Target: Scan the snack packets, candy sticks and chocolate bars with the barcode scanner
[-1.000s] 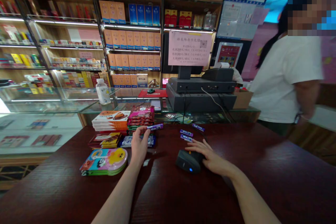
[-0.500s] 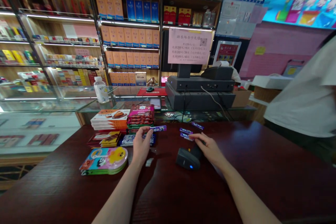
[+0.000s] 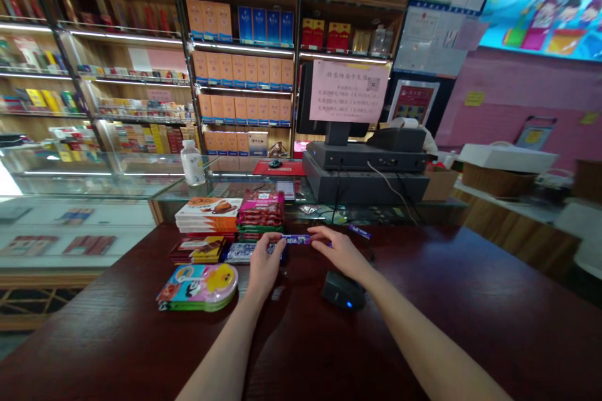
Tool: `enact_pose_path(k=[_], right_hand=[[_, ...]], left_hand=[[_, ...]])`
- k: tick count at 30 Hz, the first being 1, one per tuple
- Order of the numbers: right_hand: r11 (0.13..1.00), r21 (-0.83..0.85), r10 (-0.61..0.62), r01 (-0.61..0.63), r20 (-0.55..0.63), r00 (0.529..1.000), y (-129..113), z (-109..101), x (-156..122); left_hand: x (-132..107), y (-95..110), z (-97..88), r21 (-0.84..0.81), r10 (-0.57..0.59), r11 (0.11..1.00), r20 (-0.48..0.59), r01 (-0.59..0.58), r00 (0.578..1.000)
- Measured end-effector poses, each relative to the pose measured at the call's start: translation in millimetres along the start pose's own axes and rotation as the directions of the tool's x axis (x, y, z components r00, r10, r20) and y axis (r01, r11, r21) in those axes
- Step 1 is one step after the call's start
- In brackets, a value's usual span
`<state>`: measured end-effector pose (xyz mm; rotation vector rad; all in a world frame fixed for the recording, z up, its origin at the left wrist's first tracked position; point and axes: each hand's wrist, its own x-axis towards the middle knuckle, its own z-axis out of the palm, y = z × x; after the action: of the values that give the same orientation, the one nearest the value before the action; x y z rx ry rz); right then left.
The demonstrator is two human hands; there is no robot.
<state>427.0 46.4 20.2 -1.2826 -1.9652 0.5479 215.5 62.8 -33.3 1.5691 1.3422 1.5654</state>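
Note:
My left hand (image 3: 264, 263) pinches the left end of a slim purple-wrapped sweet pack (image 3: 296, 240), just above the dark table. At its right end, the thumb and fingers of my right hand (image 3: 341, 255) close on the pack. A bit of purple shows under the right hand, mostly hidden. Another purple pack (image 3: 360, 231) lies farther back on the table. Below my right hand rests a black barcode scanner (image 3: 343, 291) with a blue light. Flat blue packets (image 3: 241, 253) lie left of my left hand.
Left on the table (image 3: 301, 351) are stacked white-orange boxes (image 3: 207, 214), red-pink bags (image 3: 260, 208), yellow and red bars (image 3: 207, 249) and colourful cartoon packs (image 3: 200, 286). Behind stand a till with a monitor (image 3: 348, 91), a bottle (image 3: 192, 163) and a glass counter (image 3: 162, 191).
My right hand has moved left from the packs near the scanner to the pack in my left hand. The view has shifted, and the person in a white shirt is out of sight.

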Motion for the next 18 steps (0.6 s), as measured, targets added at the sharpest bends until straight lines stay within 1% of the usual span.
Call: enact_pose_path(k=[5,8,10,11,13,15,18], right_hand=[[0.999,-0.05,0.003,-0.004,-0.022,1.0,-9.6,17.0,10.8],[0.996,-0.086,0.0,-0.005,-0.054,0.999,-15.1,21.6,13.1],[0.995,-0.103,-0.005,-0.003,-0.08,0.997,-21.7,22.4,13.3],[0.994,-0.109,-0.007,-0.003,-0.091,0.996,-25.7,22.5,13.3],[0.993,-0.121,-0.004,-0.009,-0.109,0.994,-34.3,22.5,13.4],[0.991,-0.131,0.0,-0.016,-0.127,0.992,-41.7,23.4,14.3],[0.99,-0.138,-0.008,-0.012,-0.143,0.99,-49.1,27.5,17.1]], left_hand=[[1.0,-3.5,-1.2,-0.015,0.003,1.0,0.007,-0.003,1.0],[1.5,-3.8,-1.8,-0.036,0.016,0.999,-0.008,-0.016,1.0],[2.3,-1.8,-2.4,-0.03,0.042,0.999,-0.036,-0.044,0.998],[3.2,-0.1,-3.0,-0.006,0.058,0.998,-0.051,-0.059,0.997],[6.2,4.2,-5.4,0.096,0.086,0.992,-0.055,-0.08,0.995],[10.9,8.9,-9.8,0.22,0.093,0.972,-0.02,-0.087,0.995],[18.5,14.7,-20.2,0.283,0.082,0.955,0.029,-0.087,0.996]])
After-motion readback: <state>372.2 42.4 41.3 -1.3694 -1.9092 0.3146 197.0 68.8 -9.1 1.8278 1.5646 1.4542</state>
